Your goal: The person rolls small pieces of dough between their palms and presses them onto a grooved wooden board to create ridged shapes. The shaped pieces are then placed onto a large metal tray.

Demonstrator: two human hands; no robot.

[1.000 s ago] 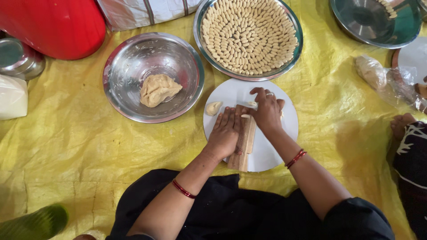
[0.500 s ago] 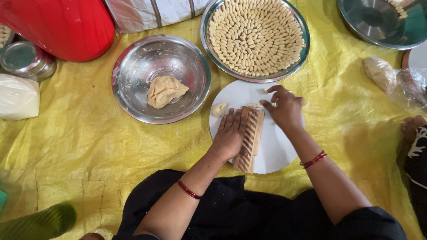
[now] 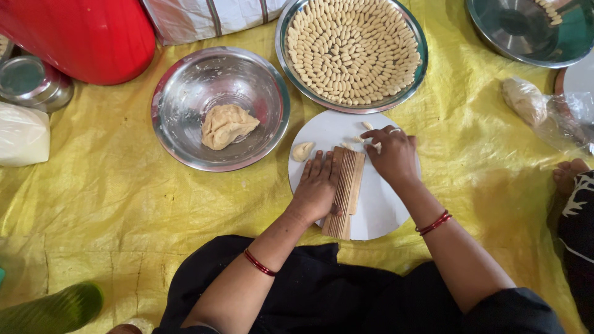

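Note:
My left hand (image 3: 318, 188) lies flat on a ribbed wooden board (image 3: 345, 192), pressing it down on a round white plate (image 3: 383, 213). My right hand (image 3: 391, 154) is just right of the board's top end, fingers curled over small shaped dough pieces (image 3: 367, 126) at the plate's far edge; what it pinches is hidden. A small dough lump (image 3: 302, 151) sits on the plate's left rim. A steel tray (image 3: 418, 79) full of several shaped dough pieces lies beyond the plate. A steel bowl (image 3: 179, 133) to the left holds a larger dough lump (image 3: 226, 125).
Everything rests on a yellow sheet (image 3: 111, 210). A red container (image 3: 80, 37) and a small steel vessel (image 3: 31, 80) stand far left, with a white bag (image 3: 21, 133) below. Another steel bowl (image 3: 526, 37) and a plastic-wrapped dough (image 3: 526, 99) lie right. Another person's foot (image 3: 569, 176) shows at right.
My right hand has moved from the board's top to the small pieces just beyond it. My left hand stays on the board. The view has shifted slightly.

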